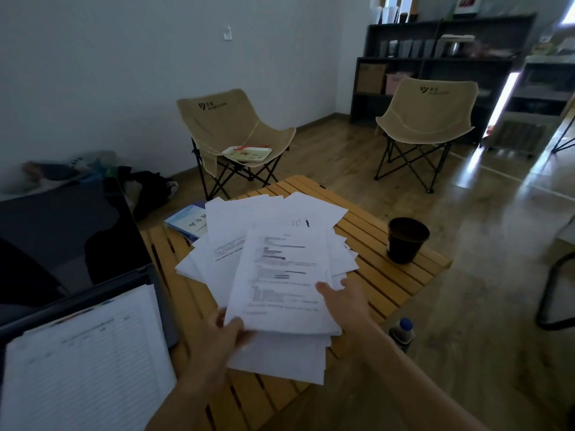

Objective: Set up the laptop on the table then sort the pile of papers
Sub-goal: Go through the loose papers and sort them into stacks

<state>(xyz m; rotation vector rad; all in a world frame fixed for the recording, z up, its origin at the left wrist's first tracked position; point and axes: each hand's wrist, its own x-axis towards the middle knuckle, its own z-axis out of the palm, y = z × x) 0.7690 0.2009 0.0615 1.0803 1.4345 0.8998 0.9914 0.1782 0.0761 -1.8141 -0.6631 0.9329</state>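
Observation:
A loose pile of white papers (249, 231) spreads over the middle of the wooden slatted table (389, 275). On top lies a printed sheet (280, 275). My left hand (217, 340) grips its near left corner, thumb on top. My right hand (345, 300) holds its right edge, thumb over the paper. The laptop (68, 244) stands open at the left with a dark screen. A lined sheet (87, 362) lies over its keyboard.
A black cup (407, 239) stands at the table's right edge. A blue booklet (189, 223) lies behind the pile. A bottle (403, 332) stands beside the table at the right. Two beige folding chairs (236, 132) (426, 119) stand beyond, with dark shelves (435, 66) behind.

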